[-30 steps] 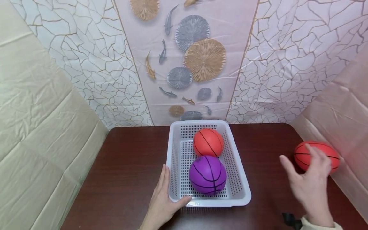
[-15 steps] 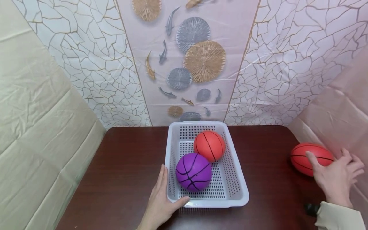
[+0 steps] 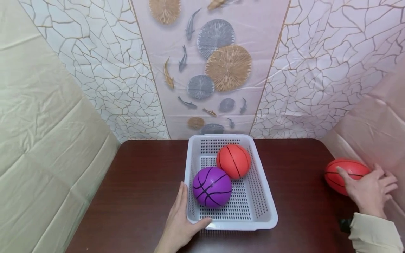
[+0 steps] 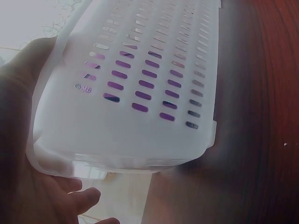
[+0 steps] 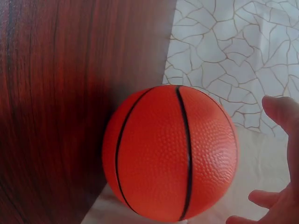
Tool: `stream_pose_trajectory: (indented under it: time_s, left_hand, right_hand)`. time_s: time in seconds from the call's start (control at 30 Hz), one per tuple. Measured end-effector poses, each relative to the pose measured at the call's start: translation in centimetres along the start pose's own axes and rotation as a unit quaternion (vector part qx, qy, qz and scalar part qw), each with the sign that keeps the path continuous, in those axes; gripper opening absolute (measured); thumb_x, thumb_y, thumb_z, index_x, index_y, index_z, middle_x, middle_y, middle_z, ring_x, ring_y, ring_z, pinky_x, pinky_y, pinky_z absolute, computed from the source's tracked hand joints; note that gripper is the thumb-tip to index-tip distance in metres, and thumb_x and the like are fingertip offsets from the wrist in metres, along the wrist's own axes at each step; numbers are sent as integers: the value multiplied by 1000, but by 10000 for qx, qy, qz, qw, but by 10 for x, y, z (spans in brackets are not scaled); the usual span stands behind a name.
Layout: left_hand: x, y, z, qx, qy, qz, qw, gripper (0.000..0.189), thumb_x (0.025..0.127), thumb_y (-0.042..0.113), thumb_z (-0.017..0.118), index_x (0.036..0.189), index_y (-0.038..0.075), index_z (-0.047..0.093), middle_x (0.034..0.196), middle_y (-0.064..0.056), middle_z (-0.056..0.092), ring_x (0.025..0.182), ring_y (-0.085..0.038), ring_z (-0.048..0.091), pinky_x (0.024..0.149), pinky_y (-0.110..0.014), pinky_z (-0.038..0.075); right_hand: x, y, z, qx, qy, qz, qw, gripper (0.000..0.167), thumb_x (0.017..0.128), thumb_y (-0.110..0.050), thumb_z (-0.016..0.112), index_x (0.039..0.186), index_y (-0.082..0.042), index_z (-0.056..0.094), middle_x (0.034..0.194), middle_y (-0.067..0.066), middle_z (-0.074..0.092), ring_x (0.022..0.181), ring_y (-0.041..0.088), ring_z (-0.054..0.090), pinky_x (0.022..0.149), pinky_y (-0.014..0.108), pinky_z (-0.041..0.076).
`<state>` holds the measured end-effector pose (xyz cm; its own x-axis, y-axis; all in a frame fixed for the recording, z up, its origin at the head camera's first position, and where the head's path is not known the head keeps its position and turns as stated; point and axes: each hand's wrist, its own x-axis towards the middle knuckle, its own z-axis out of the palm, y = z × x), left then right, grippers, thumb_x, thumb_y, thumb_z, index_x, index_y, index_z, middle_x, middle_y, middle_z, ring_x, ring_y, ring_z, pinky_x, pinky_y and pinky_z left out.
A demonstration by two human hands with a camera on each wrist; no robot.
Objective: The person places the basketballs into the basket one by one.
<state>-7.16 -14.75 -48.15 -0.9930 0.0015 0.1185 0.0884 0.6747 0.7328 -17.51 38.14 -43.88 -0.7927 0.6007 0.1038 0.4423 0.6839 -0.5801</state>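
My left hand (image 3: 181,218) grips the near left corner of a white plastic basket (image 3: 267,196), fingers along its left side and thumb over the near rim. In the left wrist view the hand frames the perforated basket wall (image 4: 121,126). Inside the basket, a purple toy basketball (image 3: 212,188) sits near the left wall and a red toy basketball (image 3: 233,161) lies behind it. At the far right, my right hand (image 3: 368,191) is spread by another red basketball (image 3: 343,172). The right wrist view shows a gap between the fingers (image 5: 280,112) and that ball (image 5: 163,154).
A dark wooden table (image 3: 145,189) carries the basket and reaches the patterned back wall cloth (image 3: 126,88). Padded cream panels (image 3: 47,158) slope up on the left, with another panel (image 3: 383,130) close beside the right-hand ball.
My right hand has moved right and beside the outer red ball. In the basket, the purple ball has rolled left to the left wall. My left hand has stayed on the corner.
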Motion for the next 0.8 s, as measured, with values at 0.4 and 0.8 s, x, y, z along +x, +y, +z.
stream_pose_trajectory:
  time_s: [0.4, 0.8]
  left_hand:
    - [-1, 1, -1, -29, -11, 33, 10000, 123, 66, 73, 72, 158, 22, 8, 162, 12, 1, 143, -32, 22, 104, -67, 26]
    - [0, 0, 0, 16, 42, 84, 10000, 122, 67, 76, 69, 158, 21, 9, 162, 11, 2, 143, -33, 22, 103, -68, 27]
  right_hand:
    - [5, 10, 15, -75, -33, -231, 9997, 125, 69, -64, 76, 152, 3, 11, 142, 41, 4, 129, 57, 4, 86, 76, 18]
    - [8, 9, 25, -60, -105, -380, 9992, 123, 68, -58, 80, 154, -8, 9, 139, 42, 2, 129, 56, 0, 81, 77, 18]
